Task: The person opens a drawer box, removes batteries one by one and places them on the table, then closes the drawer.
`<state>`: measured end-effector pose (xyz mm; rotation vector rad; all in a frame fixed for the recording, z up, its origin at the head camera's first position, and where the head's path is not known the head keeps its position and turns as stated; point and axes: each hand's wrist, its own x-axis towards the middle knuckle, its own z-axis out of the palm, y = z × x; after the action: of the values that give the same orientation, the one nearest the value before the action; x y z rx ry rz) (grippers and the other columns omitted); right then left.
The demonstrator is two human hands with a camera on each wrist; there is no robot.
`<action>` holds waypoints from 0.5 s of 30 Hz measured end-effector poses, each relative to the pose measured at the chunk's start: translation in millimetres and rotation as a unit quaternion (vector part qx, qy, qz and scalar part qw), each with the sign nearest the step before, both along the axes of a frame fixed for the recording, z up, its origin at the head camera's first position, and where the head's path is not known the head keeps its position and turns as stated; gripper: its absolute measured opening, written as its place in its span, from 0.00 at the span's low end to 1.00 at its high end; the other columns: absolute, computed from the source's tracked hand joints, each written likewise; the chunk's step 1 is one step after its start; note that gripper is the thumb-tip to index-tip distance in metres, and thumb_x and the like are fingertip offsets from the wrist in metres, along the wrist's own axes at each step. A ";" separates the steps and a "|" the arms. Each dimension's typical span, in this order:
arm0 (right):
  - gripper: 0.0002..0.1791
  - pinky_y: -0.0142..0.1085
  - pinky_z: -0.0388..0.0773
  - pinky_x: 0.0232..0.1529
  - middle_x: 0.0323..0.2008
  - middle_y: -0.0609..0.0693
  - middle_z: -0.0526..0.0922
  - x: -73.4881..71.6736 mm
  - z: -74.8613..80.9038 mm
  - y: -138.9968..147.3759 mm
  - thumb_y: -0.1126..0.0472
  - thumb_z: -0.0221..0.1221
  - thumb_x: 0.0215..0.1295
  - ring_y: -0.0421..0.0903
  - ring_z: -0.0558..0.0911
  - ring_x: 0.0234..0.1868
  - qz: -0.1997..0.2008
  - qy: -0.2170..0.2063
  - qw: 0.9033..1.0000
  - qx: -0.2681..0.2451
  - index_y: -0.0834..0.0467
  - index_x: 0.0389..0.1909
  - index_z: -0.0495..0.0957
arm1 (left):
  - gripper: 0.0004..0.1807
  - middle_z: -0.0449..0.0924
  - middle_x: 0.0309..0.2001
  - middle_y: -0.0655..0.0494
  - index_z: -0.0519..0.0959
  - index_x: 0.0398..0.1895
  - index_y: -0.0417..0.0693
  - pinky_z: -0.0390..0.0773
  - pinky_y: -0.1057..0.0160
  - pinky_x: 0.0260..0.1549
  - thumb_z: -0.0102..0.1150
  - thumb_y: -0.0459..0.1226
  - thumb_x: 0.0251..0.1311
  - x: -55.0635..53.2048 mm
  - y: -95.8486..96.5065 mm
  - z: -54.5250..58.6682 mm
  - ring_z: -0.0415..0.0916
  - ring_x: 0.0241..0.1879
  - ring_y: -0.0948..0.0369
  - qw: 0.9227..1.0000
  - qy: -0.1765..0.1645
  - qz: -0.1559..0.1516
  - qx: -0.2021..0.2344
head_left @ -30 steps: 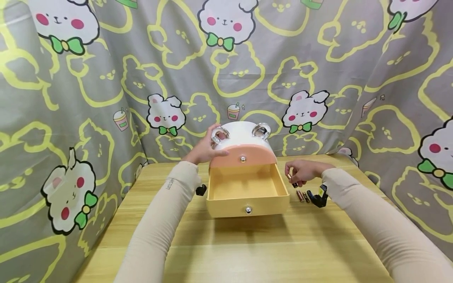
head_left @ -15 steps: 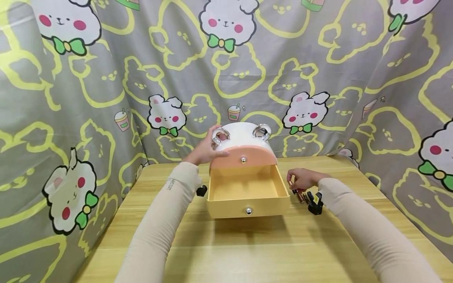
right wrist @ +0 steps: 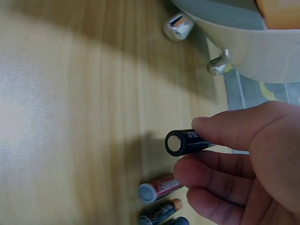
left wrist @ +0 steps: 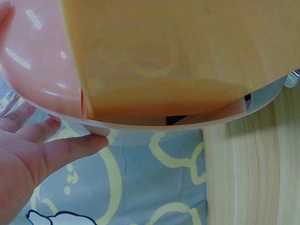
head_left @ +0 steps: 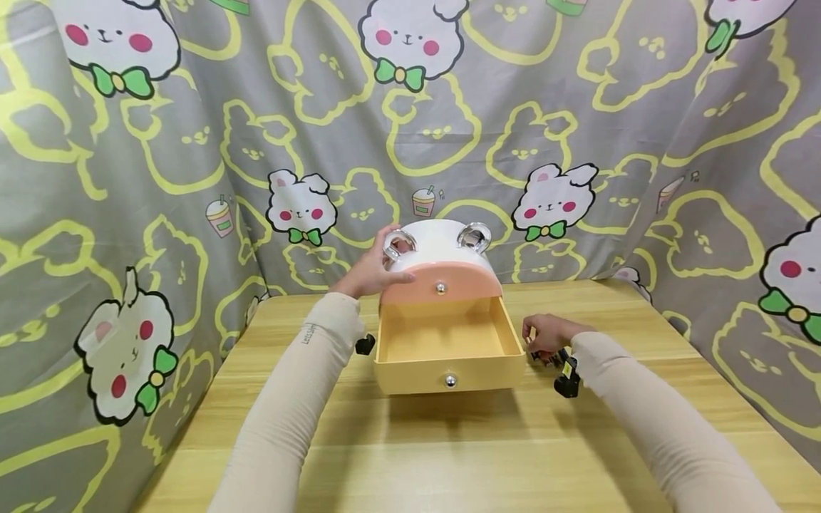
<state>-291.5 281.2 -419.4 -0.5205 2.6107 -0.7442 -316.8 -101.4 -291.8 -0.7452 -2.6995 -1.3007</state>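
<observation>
Head: left hand (head_left: 370, 273) on white-topped cabinet (head_left: 444, 242), fingers spread; yellow drawer (head_left: 410, 379) pulled out. Right hand (head_left: 548, 333) just beside drawer, low over worktop (head_left: 449, 463).
Left wrist: fingertips touch cabinet's side.
Right wrist: black battery (right wrist: 187, 142) pinched between thumb and fingers, near red battery (right wrist: 162, 187).
</observation>
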 end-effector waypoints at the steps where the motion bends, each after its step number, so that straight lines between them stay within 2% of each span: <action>1: 0.08 0.37 0.78 0.24 0.20 0.54 0.76 0.1 -0.8 -0.2 0.70 0.59 0.61 0.45 0.79 0.19 0.001 0.002 1.000 0.003 0.62 0.37 0.69 | 0.61 0.58 0.68 0.40 0.42 0.75 0.68 0.58 0.48 0.65 0.77 0.46 0.44 0.0 -0.4 0.4 0.59 0.66 0.46 1.000 0.001 0.001 0.000; 8: 0.09 0.37 0.78 0.23 0.22 0.53 0.76 0.4 -4.4 0.0 0.69 0.59 0.60 0.45 0.79 0.20 0.005 0.008 1.000 0.018 0.63 0.39 0.70 | 0.61 0.58 0.69 0.39 0.42 0.75 0.69 0.58 0.47 0.64 0.77 0.47 0.44 -1.8 -1.8 2.3 0.60 0.66 0.45 1.000 0.002 0.005 -0.002; 15: 0.08 0.34 0.75 0.22 0.19 0.52 0.75 1.7 -10.6 -0.6 0.68 0.60 0.61 0.44 0.76 0.18 0.010 0.017 0.999 0.030 0.63 0.39 0.71 | 0.60 0.59 0.68 0.40 0.43 0.74 0.69 0.59 0.47 0.64 0.77 0.46 0.44 -0.8 -1.5 0.8 0.61 0.64 0.46 1.000 0.002 0.004 -0.003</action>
<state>-289.8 280.5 -430.0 -0.5467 2.6459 -0.6550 -317.5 -102.9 -291.0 -0.7350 -2.7014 -1.2892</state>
